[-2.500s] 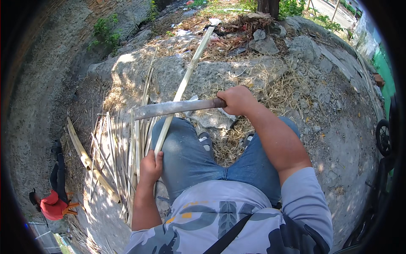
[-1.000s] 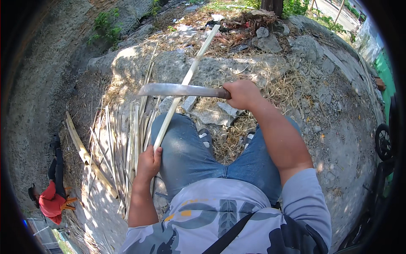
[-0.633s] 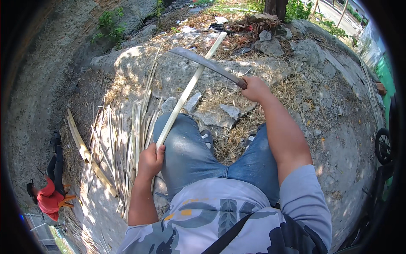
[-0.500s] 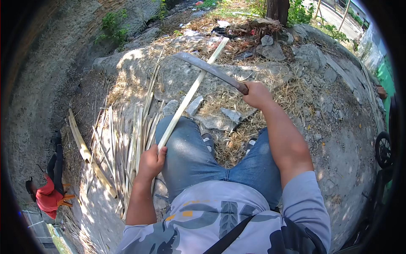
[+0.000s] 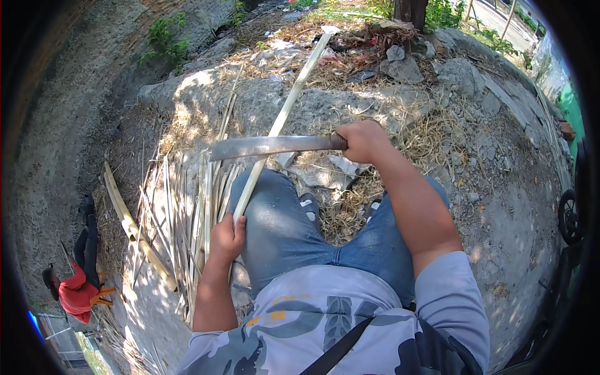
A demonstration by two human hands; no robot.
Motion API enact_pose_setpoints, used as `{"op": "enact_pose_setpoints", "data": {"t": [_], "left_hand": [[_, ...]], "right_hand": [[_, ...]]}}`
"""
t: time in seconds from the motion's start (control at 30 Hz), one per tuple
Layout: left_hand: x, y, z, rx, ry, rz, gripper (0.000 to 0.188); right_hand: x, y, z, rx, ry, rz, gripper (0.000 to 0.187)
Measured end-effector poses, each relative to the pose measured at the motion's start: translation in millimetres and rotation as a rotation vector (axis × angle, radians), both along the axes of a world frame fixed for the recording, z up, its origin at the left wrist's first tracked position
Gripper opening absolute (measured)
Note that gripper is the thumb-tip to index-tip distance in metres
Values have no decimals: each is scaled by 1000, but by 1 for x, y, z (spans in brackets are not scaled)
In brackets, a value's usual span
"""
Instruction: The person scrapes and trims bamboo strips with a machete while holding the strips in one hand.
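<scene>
L hand (image 5: pixel 227 239) closed round lower end of bamboo strip (image 5: pixel 287 112), slanting up past L knee (image 5: pixel 270 190); R hand (image 5: pixel 364 142) wrapped tight on machete (image 5: pixel 253 147), blade crossing strip. More strips (image 5: pixel 208 206) on ground (image 5: pixel 512 250) to L.

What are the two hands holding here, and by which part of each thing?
The left hand holds a long pale strip by its near end; the right hand holds a long-bladed knife by its dark handle.
</scene>
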State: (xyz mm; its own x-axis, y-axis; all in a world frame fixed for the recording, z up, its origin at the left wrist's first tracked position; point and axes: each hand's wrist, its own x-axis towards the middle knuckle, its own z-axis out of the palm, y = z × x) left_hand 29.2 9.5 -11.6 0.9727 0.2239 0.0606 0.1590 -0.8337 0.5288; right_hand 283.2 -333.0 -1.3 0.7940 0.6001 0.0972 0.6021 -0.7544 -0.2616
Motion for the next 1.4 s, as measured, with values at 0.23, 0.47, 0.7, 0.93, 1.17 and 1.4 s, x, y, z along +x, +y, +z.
{"op": "enact_pose_setpoints", "data": {"t": [0.23, 0.47, 0.7, 0.93, 1.17, 1.4], "left_hand": [[8, -1, 9, 38, 78, -1, 47], [1, 0, 1, -22, -27, -32, 45], [4, 0, 1, 34, -27, -33, 46], [5, -1, 3, 53, 26, 0, 46], [2, 2, 1, 41, 5, -24, 47], [5, 0, 0, 77, 25, -1, 46]], "right_hand": [[16, -36, -11, 165, 281, -392, 29], [-10, -3, 11, 120, 180, -156, 24], [-20, 12, 9, -42, -9, 107, 21], [9, -20, -8, 42, 189, -320, 23], [6, -17, -11, 166, 262, -321, 23], [-2, -10, 1, -53, 202, -148, 23]]}}
